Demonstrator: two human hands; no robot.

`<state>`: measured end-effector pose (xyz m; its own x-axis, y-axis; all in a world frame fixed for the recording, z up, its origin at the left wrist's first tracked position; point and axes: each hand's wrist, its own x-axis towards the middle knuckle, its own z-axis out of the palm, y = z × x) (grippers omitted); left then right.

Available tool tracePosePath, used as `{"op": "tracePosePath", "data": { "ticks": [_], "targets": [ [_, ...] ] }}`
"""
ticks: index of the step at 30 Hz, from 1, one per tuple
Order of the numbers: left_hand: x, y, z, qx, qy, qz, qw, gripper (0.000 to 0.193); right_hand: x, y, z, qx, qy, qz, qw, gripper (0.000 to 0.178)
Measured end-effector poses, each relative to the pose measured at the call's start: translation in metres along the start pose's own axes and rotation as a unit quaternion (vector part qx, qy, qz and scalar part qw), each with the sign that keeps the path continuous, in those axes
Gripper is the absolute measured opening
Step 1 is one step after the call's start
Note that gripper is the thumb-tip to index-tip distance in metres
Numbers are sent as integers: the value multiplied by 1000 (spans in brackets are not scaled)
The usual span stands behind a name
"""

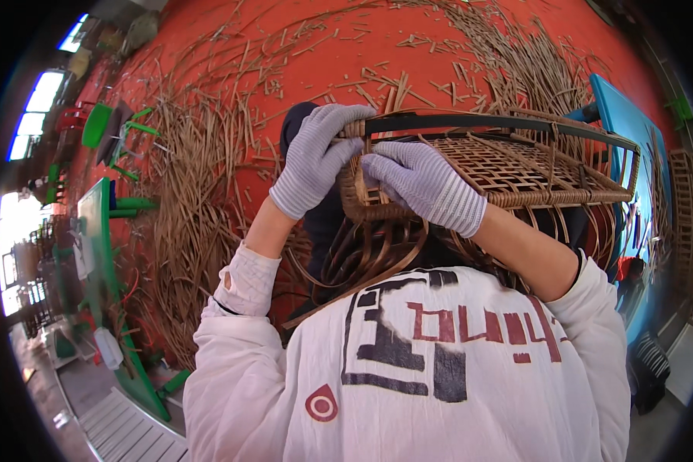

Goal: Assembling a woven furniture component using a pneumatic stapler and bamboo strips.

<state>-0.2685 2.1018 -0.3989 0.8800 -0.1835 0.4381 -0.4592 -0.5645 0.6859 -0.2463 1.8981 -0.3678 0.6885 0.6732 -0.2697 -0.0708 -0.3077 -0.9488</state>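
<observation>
Wicker basket [516, 165]: my left hand [316, 160] gripped its corner; right hand [422, 181] bunched there, hold hidden. Likely corner binding; next wrap probably needed steady tension.

The left hand [316, 158], in a striped knit glove [294, 196], was closed in a grip, its back facing up and its fingers bent toward the right. Just beside it, lower and to its right, the right hand [416, 181] pointed leftward with curled fingers, the thumb hard to make out. The left forearm [271, 227] rose steeply from below its hand, bare just under the wrist. The right forearm [527, 250] slanted up to its hand from the lower right, bare nearly to the bent elbow.
</observation>
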Motion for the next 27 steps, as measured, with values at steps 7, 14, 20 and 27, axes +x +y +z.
{"op": "tracePosePath", "data": {
  "ticks": [7,14,20,27],
  "targets": [
    [-5,11,14,112,69,62,989,43,-7,-4,4,95,-13,16,995,32],
    [-1,8,21,61,123,64,989,26,-20,-15,-24,42,32,-55,997,27],
    [3,10,26,62,151,26,986,15,11,-14,-40,-341,176,-354,853,20],
    [-1,14,21,89,123,-20,988,30,36,-15,-36,-269,151,-352,884,12]
  ]
}}
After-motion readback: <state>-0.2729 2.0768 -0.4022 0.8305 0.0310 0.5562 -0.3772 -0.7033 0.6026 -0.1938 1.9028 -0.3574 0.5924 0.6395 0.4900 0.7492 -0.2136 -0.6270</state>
